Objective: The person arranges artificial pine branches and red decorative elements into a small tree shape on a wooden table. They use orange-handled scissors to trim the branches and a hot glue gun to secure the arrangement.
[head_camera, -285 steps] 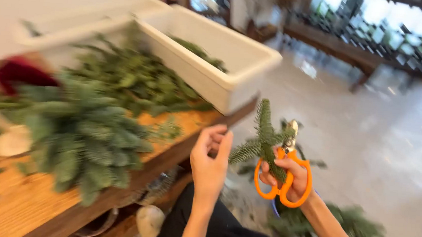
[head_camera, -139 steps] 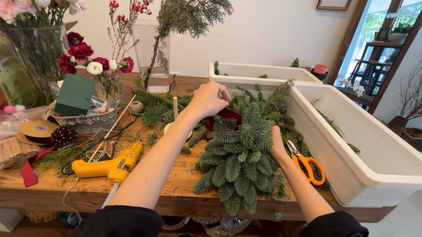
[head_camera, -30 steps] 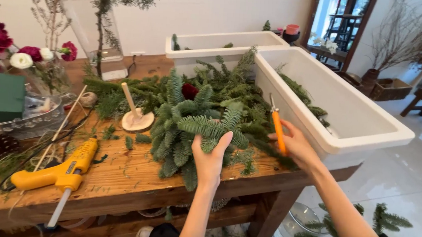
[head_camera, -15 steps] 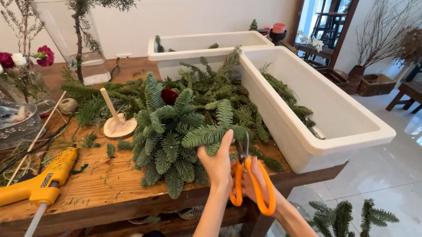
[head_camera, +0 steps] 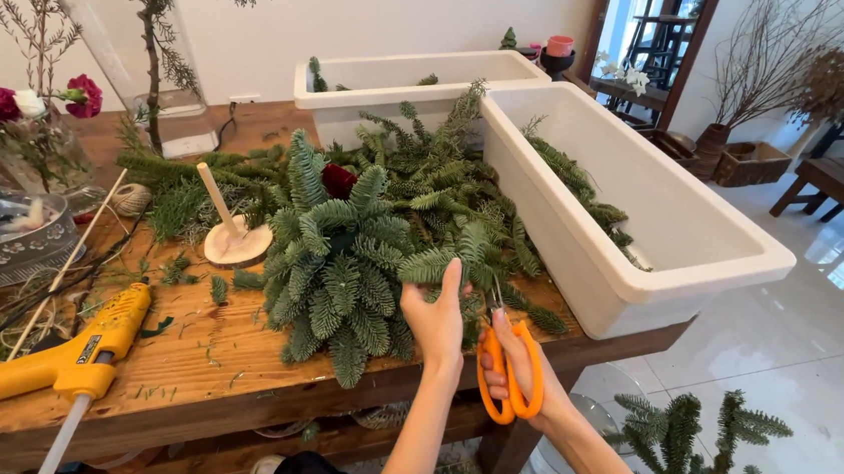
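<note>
A mound of green fir sprigs [head_camera: 349, 271] with a dark red flower [head_camera: 338, 180] near its top sits on the wooden table [head_camera: 202, 350]. My left hand [head_camera: 436, 318] pinches one fir sprig [head_camera: 435, 263] at the mound's right side. My right hand [head_camera: 522, 370] holds orange-handled scissors [head_camera: 505, 359], blades pointing up toward that sprig's stem, right beside my left hand.
A long white planter [head_camera: 644, 224] with greenery lies to the right, another white planter [head_camera: 404, 80] behind. A yellow glue gun [head_camera: 61, 359] and a wooden disc with a stick [head_camera: 236, 237] lie left. Vases with flowers stand at far left. Fir branches [head_camera: 696, 459] lie on the tiled floor.
My left hand has risen slightly and taken hold of the sprig. The scissors have moved up closer to it. The view has shifted a little to the left.
</note>
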